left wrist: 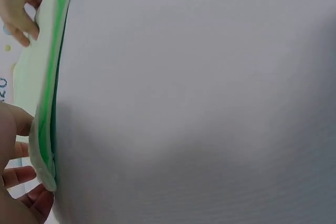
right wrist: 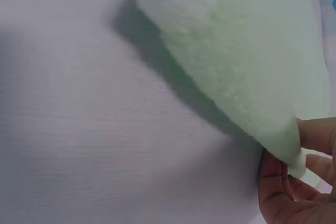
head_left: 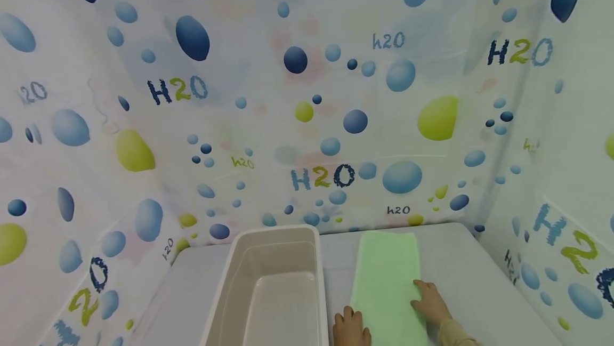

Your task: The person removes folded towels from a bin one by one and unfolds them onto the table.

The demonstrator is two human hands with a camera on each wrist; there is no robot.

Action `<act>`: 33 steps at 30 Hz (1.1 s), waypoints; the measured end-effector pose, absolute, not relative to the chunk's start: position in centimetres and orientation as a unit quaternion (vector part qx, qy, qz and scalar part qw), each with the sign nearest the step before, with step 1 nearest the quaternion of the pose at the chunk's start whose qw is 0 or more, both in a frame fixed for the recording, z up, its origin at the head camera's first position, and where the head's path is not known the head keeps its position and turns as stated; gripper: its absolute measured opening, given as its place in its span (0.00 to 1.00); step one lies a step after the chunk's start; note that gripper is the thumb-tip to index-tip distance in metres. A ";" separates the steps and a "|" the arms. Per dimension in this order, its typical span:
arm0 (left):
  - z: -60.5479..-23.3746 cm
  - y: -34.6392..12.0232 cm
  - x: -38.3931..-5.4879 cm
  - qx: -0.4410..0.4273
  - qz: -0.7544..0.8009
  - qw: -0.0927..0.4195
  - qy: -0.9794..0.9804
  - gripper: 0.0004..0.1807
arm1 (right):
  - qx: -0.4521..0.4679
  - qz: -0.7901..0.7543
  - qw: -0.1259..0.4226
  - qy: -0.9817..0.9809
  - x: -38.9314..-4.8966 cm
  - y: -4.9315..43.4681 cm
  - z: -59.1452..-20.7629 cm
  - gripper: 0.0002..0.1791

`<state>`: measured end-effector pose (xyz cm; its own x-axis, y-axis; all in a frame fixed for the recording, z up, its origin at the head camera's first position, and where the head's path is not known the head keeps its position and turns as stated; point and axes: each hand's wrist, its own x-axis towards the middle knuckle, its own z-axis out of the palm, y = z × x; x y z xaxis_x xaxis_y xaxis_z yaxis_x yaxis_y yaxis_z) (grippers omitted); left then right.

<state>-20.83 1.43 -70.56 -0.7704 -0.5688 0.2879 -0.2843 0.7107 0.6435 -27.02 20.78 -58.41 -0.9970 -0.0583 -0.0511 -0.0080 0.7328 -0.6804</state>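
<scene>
A folded pale green towel [head_left: 386,282] lies lengthwise on the table. At its near left edge my left hand [head_left: 351,329] pinches the folded layers; in the left wrist view the fingers [left wrist: 21,176] of that hand curl round the towel's rim. Farther up on the opposite side, my right hand [head_left: 431,303] grips the right edge. From the right wrist, the towel [right wrist: 231,61] appears with one edge lifted a little, thumb above and fingers [right wrist: 275,187] beneath it. The towel's near end is cut off in the head view.
Left of the towel stands a beige plastic basin [head_left: 288,303], with nothing visible inside. A pale grey cloth covers the table [head_left: 479,276]. Behind and at both sides hang white curtains [head_left: 268,165] printed with bubbles and "H2O".
</scene>
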 end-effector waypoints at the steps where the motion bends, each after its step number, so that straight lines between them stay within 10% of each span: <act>1: -68.2 1.0 -20.2 0.192 -0.294 0.215 -0.911 0.15 | -0.015 -0.369 0.039 0.929 -26.7 20.8 -58.4 0.32; 6: -62.1 -0.4 -19.3 0.075 -0.234 0.192 -0.950 0.09 | -0.010 -0.391 0.061 0.918 -25.7 20.5 -58.5 0.36; 21: -59.6 0.0 -19.6 0.096 -0.342 0.046 -0.934 0.04 | -0.045 -0.355 0.031 0.933 -25.8 20.3 -58.4 0.32; 33: -61.0 2.2 -19.2 0.253 -0.319 0.060 -0.912 0.18 | -0.067 -0.329 0.020 0.942 -26.5 20.0 -58.3 0.31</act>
<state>-19.16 2.22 -61.05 -0.8648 -0.4993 -0.0522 -0.4231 0.6689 0.6111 -26.50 20.03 -58.30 -0.9903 -0.1387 0.0065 -0.1125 0.7740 -0.6231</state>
